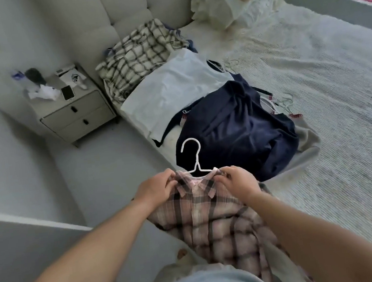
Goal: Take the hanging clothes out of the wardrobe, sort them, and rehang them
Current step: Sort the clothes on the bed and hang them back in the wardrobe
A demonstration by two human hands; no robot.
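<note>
Left hand [156,187] and right hand [237,179] each pinch a shoulder of the pink plaid shirt [216,221] at the bed's [339,98] near edge; white hanger [194,156] arms hidden inside the collar, hem cut off below.

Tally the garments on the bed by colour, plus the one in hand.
Pink plaid shirt, held by left hand and right hand: 1
Navy garment: 1
Pale blue garment: 1
Cream checked garment: 1
Total: 4
</note>
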